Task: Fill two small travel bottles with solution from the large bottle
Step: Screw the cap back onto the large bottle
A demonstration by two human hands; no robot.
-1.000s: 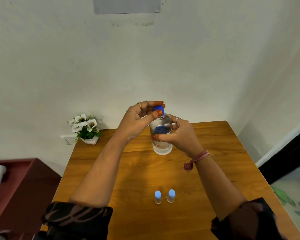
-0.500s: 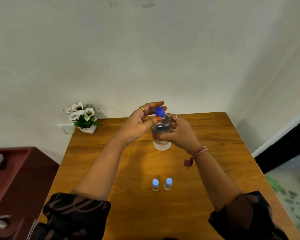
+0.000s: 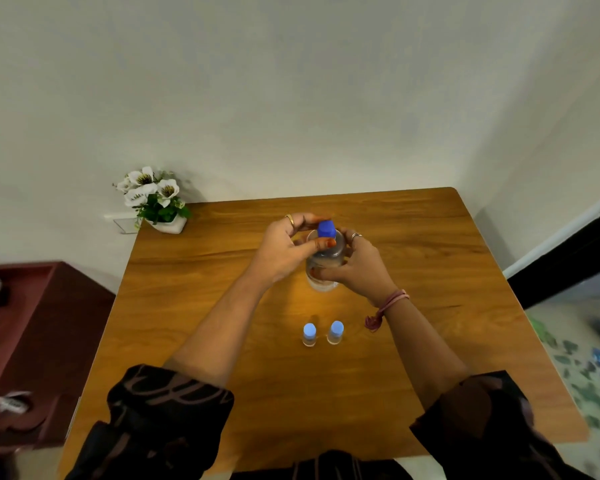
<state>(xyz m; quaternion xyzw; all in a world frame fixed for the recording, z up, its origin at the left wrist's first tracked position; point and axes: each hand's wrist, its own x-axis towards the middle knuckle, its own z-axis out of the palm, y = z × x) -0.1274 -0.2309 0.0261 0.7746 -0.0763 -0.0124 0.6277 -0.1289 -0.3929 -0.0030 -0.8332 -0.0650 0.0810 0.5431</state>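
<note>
A large clear bottle (image 3: 326, 258) stands upright on the wooden table (image 3: 430, 271), past its middle. Its blue cap (image 3: 326, 228) is pinched between the thumb and fingers of my left hand (image 3: 284, 249). My right hand (image 3: 357, 266) wraps around the bottle's body from the right. Two small clear travel bottles stand side by side nearer to me, both with pale blue caps on: the left small bottle (image 3: 309, 335) and the right small bottle (image 3: 335, 332). Neither hand touches them.
A small white pot of white flowers (image 3: 155, 199) sits at the table's far left corner against the wall. A dark red cabinet (image 3: 42, 323) stands left of the table with a white object on it. Patterned floor shows to the right.
The view has tilted down, so table and bottles sit lower in frame. Both hands stay on the large bottle; my left fingers have shifted slightly around the cap.
</note>
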